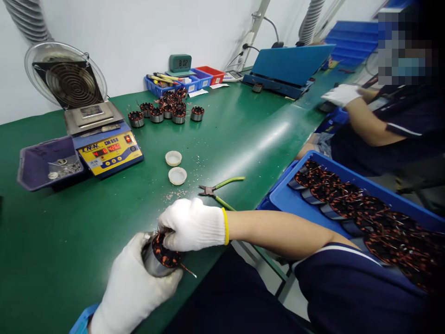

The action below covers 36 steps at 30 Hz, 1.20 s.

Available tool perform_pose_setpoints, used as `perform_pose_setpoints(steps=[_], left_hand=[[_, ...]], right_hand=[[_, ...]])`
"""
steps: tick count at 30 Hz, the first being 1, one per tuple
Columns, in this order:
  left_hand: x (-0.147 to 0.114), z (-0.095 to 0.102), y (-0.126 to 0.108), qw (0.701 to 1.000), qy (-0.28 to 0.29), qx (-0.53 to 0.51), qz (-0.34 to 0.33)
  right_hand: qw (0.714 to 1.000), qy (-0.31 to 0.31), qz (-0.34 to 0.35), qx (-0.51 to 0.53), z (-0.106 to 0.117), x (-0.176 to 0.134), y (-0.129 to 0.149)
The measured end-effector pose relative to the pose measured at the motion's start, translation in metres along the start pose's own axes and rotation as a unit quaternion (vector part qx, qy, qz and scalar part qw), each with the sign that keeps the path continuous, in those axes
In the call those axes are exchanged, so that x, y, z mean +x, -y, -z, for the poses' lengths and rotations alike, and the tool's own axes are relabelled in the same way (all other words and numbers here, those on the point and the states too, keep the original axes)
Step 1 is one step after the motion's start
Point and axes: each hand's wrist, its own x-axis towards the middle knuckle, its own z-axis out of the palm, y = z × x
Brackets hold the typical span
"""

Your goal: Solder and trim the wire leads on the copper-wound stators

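Observation:
My left hand (135, 283), in a white knitted glove, is wrapped round a motor stator (162, 260) near the front edge of the table. The stator has a grey metal body with copper windings on its upper end, and one loose wire (188, 270) sticks out to the right. My right hand (191, 225), in a white glove with a yellow cuff, is closed in a pinch at the far side of the windings. Its fingertips are partly hidden, and copper wire shows beside them. Green-handled cutting pliers (215, 191) lie just beyond my right hand.
Two small round dishes (177, 176) and wire clippings stand ahead. At left are a solder pot (109, 148) and a purple scrap tray (31, 162). Several stators (178, 116) stand farther back. A blue crate (278, 197) of stators is at right, near a co-worker's gloved hand (342, 95).

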Motion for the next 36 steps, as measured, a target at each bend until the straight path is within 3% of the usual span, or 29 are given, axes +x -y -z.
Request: perform_pose_setpoints(steps=[11, 26, 32, 36], left_hand=[[-0.003, -0.001, 0.002, 0.999, -0.019, 0.003, -0.037], [0.004, 0.009, 0.003, 0.995, -0.018, -0.037, -0.089], [0.004, 0.011, 0.002, 0.994, -0.008, -0.046, -0.094], [0.001, 0.010, -0.006, 0.995, 0.000, -0.079, -0.069]], right_hand=[[0.985, 0.045, 0.000, 0.165, 0.001, 0.005, -0.016], [0.997, -0.038, 0.039, 0.050, -0.001, -0.006, -0.010], [0.972, 0.032, 0.052, 0.226, -0.003, 0.001, -0.025], [0.946, 0.043, 0.040, 0.317, -0.012, 0.003, -0.034]])
